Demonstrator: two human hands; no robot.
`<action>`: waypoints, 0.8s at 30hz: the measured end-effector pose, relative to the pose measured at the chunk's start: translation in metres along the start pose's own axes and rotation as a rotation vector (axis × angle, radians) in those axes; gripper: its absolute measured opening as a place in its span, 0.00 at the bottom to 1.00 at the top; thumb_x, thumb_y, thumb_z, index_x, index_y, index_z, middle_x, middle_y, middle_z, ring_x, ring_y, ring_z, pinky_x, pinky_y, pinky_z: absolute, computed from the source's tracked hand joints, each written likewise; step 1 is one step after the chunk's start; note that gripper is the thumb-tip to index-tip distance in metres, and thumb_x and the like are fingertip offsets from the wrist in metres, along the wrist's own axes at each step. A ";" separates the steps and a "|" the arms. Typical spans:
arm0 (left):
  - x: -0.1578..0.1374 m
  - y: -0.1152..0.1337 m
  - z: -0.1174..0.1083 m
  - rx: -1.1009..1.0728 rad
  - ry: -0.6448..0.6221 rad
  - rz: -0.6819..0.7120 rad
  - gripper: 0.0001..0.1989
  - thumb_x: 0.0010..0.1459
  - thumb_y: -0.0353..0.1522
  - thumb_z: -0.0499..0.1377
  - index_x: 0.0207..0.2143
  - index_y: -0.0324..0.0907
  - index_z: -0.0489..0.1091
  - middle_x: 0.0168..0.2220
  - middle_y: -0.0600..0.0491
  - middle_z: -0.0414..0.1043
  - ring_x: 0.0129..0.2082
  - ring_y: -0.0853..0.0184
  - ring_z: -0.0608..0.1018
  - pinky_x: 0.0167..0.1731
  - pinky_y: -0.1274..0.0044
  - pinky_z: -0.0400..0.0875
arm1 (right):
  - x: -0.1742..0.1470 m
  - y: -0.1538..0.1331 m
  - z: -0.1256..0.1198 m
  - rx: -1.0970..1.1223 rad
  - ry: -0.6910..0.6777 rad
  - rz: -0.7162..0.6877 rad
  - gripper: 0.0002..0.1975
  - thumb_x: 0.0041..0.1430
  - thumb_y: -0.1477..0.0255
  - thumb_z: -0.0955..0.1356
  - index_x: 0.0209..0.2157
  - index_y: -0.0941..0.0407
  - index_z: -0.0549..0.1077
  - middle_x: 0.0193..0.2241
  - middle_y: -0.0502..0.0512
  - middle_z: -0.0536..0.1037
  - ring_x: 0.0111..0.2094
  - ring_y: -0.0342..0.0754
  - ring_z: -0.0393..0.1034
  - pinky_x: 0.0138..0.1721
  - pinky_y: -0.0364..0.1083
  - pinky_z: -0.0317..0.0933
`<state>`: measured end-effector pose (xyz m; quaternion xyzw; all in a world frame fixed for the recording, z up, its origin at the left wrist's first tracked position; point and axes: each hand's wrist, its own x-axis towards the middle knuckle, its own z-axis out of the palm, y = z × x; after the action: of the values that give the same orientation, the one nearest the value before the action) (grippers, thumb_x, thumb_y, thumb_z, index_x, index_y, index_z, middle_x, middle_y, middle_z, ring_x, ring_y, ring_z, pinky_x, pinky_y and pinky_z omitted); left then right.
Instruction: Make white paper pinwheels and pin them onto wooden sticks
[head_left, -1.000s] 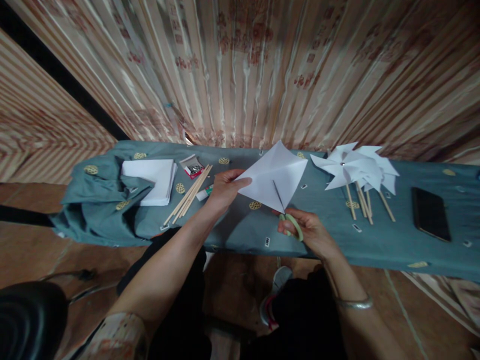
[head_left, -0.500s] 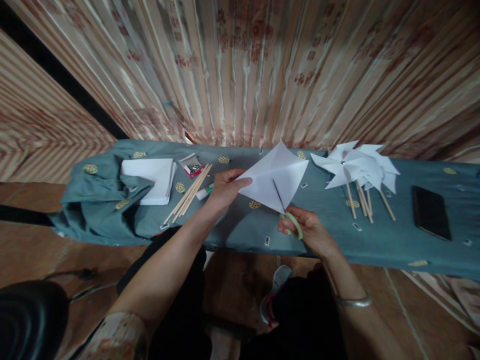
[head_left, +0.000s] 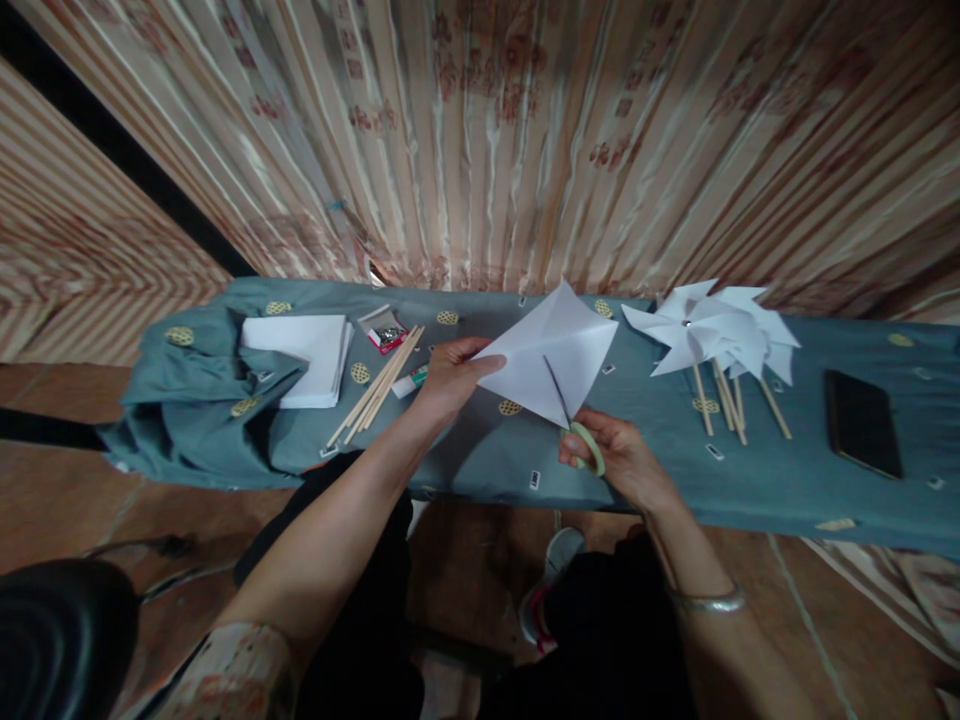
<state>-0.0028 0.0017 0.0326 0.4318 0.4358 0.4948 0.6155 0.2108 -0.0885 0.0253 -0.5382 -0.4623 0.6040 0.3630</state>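
Observation:
A square sheet of white paper [head_left: 532, 345], creased along its diagonals, is held up cornerwise above the cloth-covered bench. My left hand [head_left: 456, 375] pinches its left corner, thumb on top. In my right hand [head_left: 611, 450] are scissors [head_left: 589, 447] with pale green handles, fingers through the loops. One dark blade lies over the paper, running from the near corner toward the middle; the other blade is hidden beneath the sheet. The blades are at the near corner of the paper.
White paper pinwheels [head_left: 724, 330] on wooden sticks lie to the right, beside a black phone [head_left: 862, 424]. On the left are a paper stack [head_left: 300, 350], a small open box of pins [head_left: 386, 330], several wooden sticks [head_left: 379, 388] and a glue tube [head_left: 409, 382]. A curtain [head_left: 495, 150] hangs behind.
Almost nothing differs. My right hand and the scissors have shifted very slightly, with the blade still over the paper; my left hand keeps its hold.

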 end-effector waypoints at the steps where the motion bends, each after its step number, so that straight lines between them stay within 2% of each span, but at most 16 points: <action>1: 0.000 0.000 0.000 -0.004 0.001 -0.001 0.12 0.37 0.34 0.71 0.27 0.40 0.78 0.25 0.53 0.76 0.24 0.68 0.73 0.26 0.76 0.65 | 0.000 0.000 0.000 0.003 0.002 0.002 0.30 0.37 0.46 0.78 0.33 0.55 0.74 0.21 0.48 0.73 0.22 0.41 0.66 0.23 0.42 0.62; 9: 0.001 -0.001 0.000 0.004 -0.005 0.003 0.12 0.38 0.34 0.70 0.27 0.39 0.78 0.25 0.54 0.76 0.24 0.70 0.72 0.27 0.77 0.65 | -0.001 -0.004 0.001 -0.069 -0.005 -0.016 0.30 0.38 0.43 0.76 0.28 0.55 0.73 0.22 0.49 0.74 0.23 0.42 0.66 0.26 0.43 0.64; 24: -0.001 0.000 0.002 0.013 0.009 -0.007 0.12 0.37 0.34 0.71 0.27 0.39 0.78 0.25 0.54 0.77 0.25 0.68 0.74 0.27 0.77 0.66 | -0.003 -0.006 0.001 -0.111 -0.038 -0.053 0.30 0.43 0.41 0.73 0.27 0.56 0.73 0.22 0.51 0.73 0.24 0.43 0.65 0.26 0.44 0.62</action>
<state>-0.0014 0.0002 0.0327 0.4319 0.4433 0.4918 0.6124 0.2104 -0.0899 0.0321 -0.5333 -0.5161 0.5778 0.3395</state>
